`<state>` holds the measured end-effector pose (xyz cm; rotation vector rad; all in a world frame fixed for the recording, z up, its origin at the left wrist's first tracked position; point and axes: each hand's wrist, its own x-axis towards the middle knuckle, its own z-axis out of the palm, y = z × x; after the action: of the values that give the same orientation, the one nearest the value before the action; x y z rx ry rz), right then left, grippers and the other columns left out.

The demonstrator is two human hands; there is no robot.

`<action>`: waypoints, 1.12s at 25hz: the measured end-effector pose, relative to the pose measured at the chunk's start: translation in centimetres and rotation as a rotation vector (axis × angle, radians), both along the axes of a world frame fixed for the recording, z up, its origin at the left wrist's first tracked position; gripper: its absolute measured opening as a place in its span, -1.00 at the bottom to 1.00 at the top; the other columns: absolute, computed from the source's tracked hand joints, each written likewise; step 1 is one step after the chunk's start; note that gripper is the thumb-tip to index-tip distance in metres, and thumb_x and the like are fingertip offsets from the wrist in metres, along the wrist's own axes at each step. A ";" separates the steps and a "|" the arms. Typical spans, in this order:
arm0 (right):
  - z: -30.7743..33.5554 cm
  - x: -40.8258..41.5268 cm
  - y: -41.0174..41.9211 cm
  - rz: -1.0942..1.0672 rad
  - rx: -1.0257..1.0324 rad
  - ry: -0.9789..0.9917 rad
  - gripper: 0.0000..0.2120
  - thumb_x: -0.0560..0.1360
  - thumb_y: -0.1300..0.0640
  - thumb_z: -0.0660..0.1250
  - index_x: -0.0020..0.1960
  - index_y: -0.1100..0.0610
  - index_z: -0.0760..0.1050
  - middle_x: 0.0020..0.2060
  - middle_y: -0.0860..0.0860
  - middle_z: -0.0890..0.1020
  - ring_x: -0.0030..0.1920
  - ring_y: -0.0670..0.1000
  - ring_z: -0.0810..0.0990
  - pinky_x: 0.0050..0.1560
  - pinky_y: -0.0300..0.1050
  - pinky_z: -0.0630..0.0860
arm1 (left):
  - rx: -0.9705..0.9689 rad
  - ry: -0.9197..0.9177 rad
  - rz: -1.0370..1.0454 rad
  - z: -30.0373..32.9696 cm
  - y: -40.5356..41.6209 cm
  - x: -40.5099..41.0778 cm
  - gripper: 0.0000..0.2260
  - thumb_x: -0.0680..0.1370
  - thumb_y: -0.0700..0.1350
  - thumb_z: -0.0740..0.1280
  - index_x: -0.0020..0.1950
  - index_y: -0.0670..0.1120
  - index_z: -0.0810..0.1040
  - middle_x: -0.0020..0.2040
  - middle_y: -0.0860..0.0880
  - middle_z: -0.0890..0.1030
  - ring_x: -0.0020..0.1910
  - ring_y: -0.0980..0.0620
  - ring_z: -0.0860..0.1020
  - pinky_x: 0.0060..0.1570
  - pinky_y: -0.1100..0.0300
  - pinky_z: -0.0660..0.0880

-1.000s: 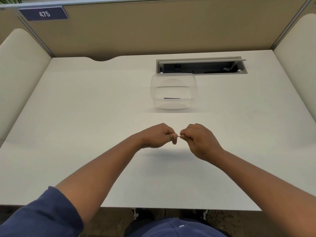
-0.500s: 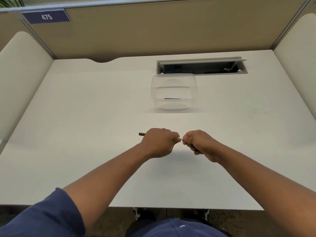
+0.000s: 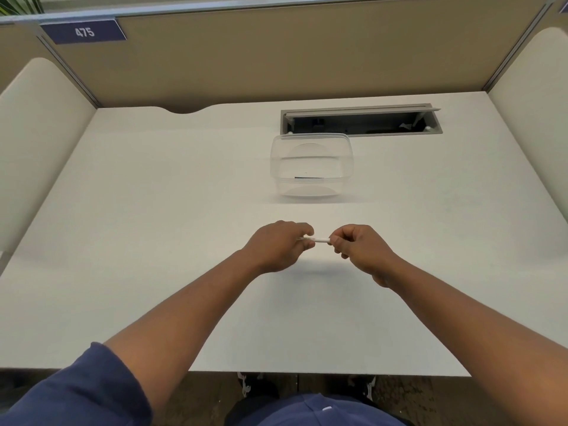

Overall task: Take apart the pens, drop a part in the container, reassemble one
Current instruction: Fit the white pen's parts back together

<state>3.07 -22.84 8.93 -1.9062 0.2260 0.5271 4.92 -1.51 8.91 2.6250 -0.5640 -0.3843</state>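
Just below the middle of the frame, both hands meet over the white desk [image 3: 153, 241], each gripping one end of a thin white pen piece [image 3: 319, 240] that lies level between them. The left hand [image 3: 278, 245] has its fingers curled around its end, thumb and fingertips closing on it, and the right hand [image 3: 359, 249] pinches the other end between thumb and bent fingers — only the short stretch between the two hands is visible, so which part of the pen it is cannot be told. Both forearms reach in from the bottom corners of the frame, with a dark blue sleeve [image 3: 70, 392] at the lower left. Above the hands, a little right of centre, a clear plastic container [image 3: 312, 166] stands upright on the desk, well apart from them; a small dark, slender part [image 3: 309, 178] lies on its floor. Just behind the container, near the top right of the desk, sits an open grey cable tray [image 3: 362, 121] sunk into the surface. Tan partition panels close the desk on three sides, and a blue tag reading 475 [image 3: 84, 32] hangs in the upper left of the frame.
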 end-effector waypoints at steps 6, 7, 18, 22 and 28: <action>-0.6 0.7 -1.7 -0.076 -0.006 -0.028 -0.87 0.60 0.15 0.34 -0.08 0.15 0.62 -0.26 -0.02 0.60 -0.27 -0.02 0.48 -0.27 -0.22 0.42 | -0.263 0.027 0.223 -1.6 3.4 0.2 -0.92 0.61 -0.10 0.36 0.08 0.01 0.62 -0.04 0.07 0.63 -0.04 0.10 0.54 -0.03 0.15 0.48; -0.9 0.8 -1.9 -0.083 -0.011 -0.038 -0.87 0.60 0.15 0.34 -0.08 0.14 0.62 -0.26 -0.01 0.60 -0.27 -0.01 0.48 -0.26 -0.21 0.42 | -0.299 0.060 0.257 -1.8 3.8 0.4 -0.92 0.60 -0.12 0.37 0.08 0.01 0.63 -0.03 0.09 0.63 -0.03 0.17 0.53 -0.05 0.24 0.44; -4.6 2.3 -2.3 0.078 -0.340 -0.322 -0.88 0.55 0.16 0.39 0.06 0.03 0.66 -0.20 -0.17 0.62 -0.19 -0.14 0.54 -0.13 -0.25 0.45 | -0.245 0.065 0.312 -4.6 3.4 2.3 -0.88 0.58 -0.21 0.38 0.07 -0.04 0.66 0.00 0.05 0.50 -0.01 0.05 0.50 0.02 0.20 0.41; -6.3 3.4 -2.0 0.161 -0.476 -0.342 -0.88 0.56 0.15 0.37 0.06 0.04 0.65 -0.08 -0.04 0.61 -0.09 0.03 0.56 -0.02 -0.05 0.48 | -0.164 0.083 0.285 -6.1 3.4 3.1 -0.84 0.58 -0.22 0.36 0.13 -0.07 0.65 0.00 0.05 0.49 0.00 0.01 0.51 0.02 0.16 0.41; -8.5 4.8 -1.9 0.196 -0.550 -0.314 -0.83 0.58 0.17 0.35 0.12 0.09 0.67 -0.07 0.01 0.56 -0.02 0.06 0.55 -0.04 -0.09 0.42 | -0.062 0.052 0.189 -7.6 3.6 4.4 -0.78 0.58 -0.28 0.31 0.15 -0.08 0.66 0.03 -0.03 0.56 0.02 -0.06 0.53 0.00 0.06 0.48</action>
<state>7.90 -24.73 0.47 -2.5326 -0.0298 0.3009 9.29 2.12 1.36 2.5729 -0.3023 -0.3686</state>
